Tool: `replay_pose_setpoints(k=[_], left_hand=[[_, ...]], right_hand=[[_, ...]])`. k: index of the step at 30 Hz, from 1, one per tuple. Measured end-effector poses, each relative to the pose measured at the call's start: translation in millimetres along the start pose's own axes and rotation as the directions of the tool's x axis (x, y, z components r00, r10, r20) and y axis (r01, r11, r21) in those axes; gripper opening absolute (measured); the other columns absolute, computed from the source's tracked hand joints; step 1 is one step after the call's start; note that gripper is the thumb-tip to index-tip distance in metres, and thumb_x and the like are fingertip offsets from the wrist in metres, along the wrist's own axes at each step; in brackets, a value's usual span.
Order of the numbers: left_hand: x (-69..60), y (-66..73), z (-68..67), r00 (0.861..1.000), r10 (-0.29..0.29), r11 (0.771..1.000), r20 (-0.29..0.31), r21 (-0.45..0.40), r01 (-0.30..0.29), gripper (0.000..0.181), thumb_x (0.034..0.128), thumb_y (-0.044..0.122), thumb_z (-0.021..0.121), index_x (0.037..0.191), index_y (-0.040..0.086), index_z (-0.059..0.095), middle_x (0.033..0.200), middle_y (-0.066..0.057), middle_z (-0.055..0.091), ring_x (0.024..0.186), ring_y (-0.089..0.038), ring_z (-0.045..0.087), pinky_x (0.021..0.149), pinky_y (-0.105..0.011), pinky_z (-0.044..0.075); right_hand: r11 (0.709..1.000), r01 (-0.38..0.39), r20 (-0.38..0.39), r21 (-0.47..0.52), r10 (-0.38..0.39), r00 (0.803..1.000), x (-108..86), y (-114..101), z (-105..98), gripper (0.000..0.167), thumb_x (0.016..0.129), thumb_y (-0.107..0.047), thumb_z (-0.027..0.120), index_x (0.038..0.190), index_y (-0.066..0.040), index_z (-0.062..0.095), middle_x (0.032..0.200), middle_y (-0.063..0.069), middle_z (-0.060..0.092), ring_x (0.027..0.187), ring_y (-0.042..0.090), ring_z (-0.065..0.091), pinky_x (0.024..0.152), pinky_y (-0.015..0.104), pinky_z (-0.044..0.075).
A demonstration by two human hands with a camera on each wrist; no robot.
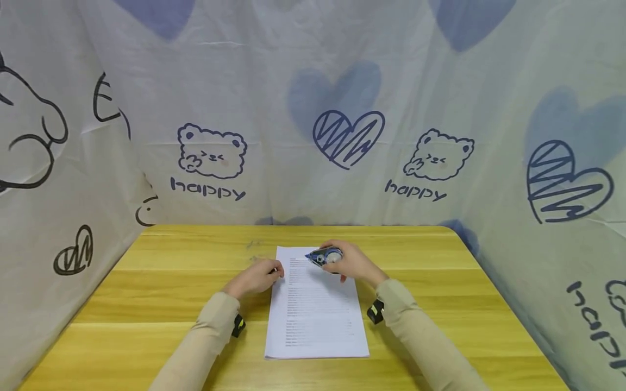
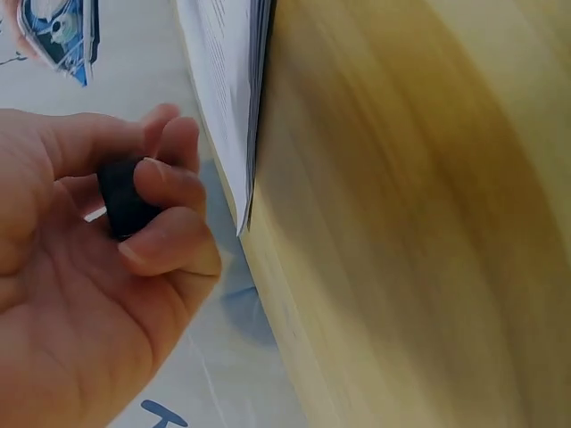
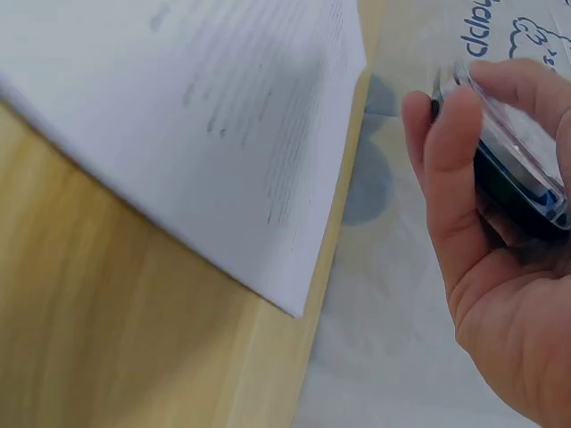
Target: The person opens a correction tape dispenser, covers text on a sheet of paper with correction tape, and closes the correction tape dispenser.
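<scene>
A stack of printed paper (image 1: 318, 326) lies on the wooden table, lines of text facing up. My right hand (image 1: 356, 264) grips a blue, see-through correction tape (image 1: 324, 256) above the upper part of the sheet, its tip pointing left. In the right wrist view, thumb and fingers wrap around the correction tape (image 3: 522, 183), apart from the paper. Beside the paper's upper left edge is my left hand (image 1: 255, 278). Its curled fingers hold a small black cap-like piece (image 2: 127, 198), partly hidden by the fingertips.
The yellow wooden table (image 1: 146, 304) reaches back to a pale curtain (image 1: 274, 98) printed with hearts and bears. More curtain hangs at both sides. A black band (image 1: 238, 326) sits on the left wrist and another (image 1: 375, 311) on the right.
</scene>
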State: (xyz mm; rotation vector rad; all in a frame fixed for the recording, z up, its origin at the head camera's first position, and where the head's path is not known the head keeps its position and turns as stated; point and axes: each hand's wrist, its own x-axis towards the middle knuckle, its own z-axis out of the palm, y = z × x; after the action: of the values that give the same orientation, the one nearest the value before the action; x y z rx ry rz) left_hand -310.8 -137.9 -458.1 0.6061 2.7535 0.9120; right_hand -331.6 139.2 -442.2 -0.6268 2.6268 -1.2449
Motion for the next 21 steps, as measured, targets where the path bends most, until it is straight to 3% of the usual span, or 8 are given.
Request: replay_pose_setpoints(k=[5, 8, 11, 13, 15, 21], left_hand=[[1.2, -3.1, 1.9, 1.000, 0.002, 0.999, 0.007, 0.038, -0.002, 0.023, 0.1021, 0.004, 0.043, 0.104, 0.005, 0.065, 0.102, -0.010, 0.064, 0.071, -0.017, 0.047, 0.063, -0.028, 0.038], [2.3, -4.6, 3.3, 1.000, -0.027, 0.998, 0.010, 0.058, 0.027, 0.022, 0.1033, 0.012, 0.046, 0.115, 0.003, 0.062, 0.102, -0.012, 0.065, 0.075, -0.020, 0.052, 0.065, -0.032, 0.042], [3.5, -5.2, 5.2, 0.998, -0.056, 0.993, 0.016, 0.101, 0.054, 0.043, 0.1016, 0.026, 0.054, 0.135, -0.001, 0.051, 0.118, -0.018, 0.065, 0.098, -0.026, 0.063, 0.084, -0.039, 0.052], [4.3, -5.3, 7.1, 0.997, -0.069, 0.989, 0.031, 0.133, 0.065, 0.062, 0.0986, 0.033, 0.059, 0.146, -0.002, 0.039, 0.134, -0.022, 0.058, 0.120, -0.032, 0.059, 0.102, -0.045, 0.047], [5.1, -5.2, 9.1, 0.996, -0.076, 0.985, 0.045, 0.157, 0.068, 0.075, 0.0965, 0.038, 0.061, 0.153, 0.000, 0.029, 0.150, -0.021, 0.044, 0.136, -0.034, 0.046, 0.114, -0.047, 0.037], [8.1, -4.4, 12.8, 0.994, -0.096, 0.985, 0.052, 0.147, 0.088, 0.076, 0.0996, 0.036, 0.056, 0.156, 0.001, 0.019, 0.155, -0.021, 0.035, 0.141, -0.035, 0.039, 0.117, -0.049, 0.031]], right_hand=[[0.999, -0.048, -0.033, 0.012, 0.048, 0.998, 5.9, -2, 2, 0.055, 0.085, -0.023, 0.077, 0.135, -0.016, 0.055, 0.132, 0.016, 0.059, 0.053, 0.040, 0.062, 0.057, 0.050, 0.058], [0.997, -0.081, -0.047, 0.002, 0.081, 0.996, 10.6, -2, 3, 0.053, 0.087, -0.031, 0.075, 0.134, -0.017, 0.055, 0.131, 0.017, 0.059, 0.058, 0.045, 0.064, 0.058, 0.047, 0.058], [0.995, -0.104, -0.076, 0.003, 0.104, 0.992, 16.1, -2, 4, 0.051, 0.088, -0.035, 0.074, 0.132, -0.017, 0.055, 0.132, 0.017, 0.059, 0.059, 0.045, 0.065, 0.059, 0.043, 0.058], [0.994, -0.113, -0.092, 0.011, 0.113, 0.989, 19.9, -1, 5, 0.051, 0.087, -0.035, 0.074, 0.130, -0.016, 0.056, 0.132, 0.017, 0.058, 0.057, 0.043, 0.065, 0.059, 0.042, 0.058], [0.993, -0.116, -0.094, 0.019, 0.117, 0.989, 23.5, 1, 5, 0.052, 0.086, -0.033, 0.076, 0.130, -0.016, 0.056, 0.132, 0.016, 0.058, 0.055, 0.040, 0.064, 0.059, 0.043, 0.059], [0.992, -0.120, -0.063, 0.030, 0.122, 0.991, 30.8, 1, 9, 0.059, 0.080, -0.028, 0.082, 0.131, -0.009, 0.058, 0.113, 0.016, 0.064, 0.056, 0.026, 0.066, 0.057, 0.045, 0.060]])
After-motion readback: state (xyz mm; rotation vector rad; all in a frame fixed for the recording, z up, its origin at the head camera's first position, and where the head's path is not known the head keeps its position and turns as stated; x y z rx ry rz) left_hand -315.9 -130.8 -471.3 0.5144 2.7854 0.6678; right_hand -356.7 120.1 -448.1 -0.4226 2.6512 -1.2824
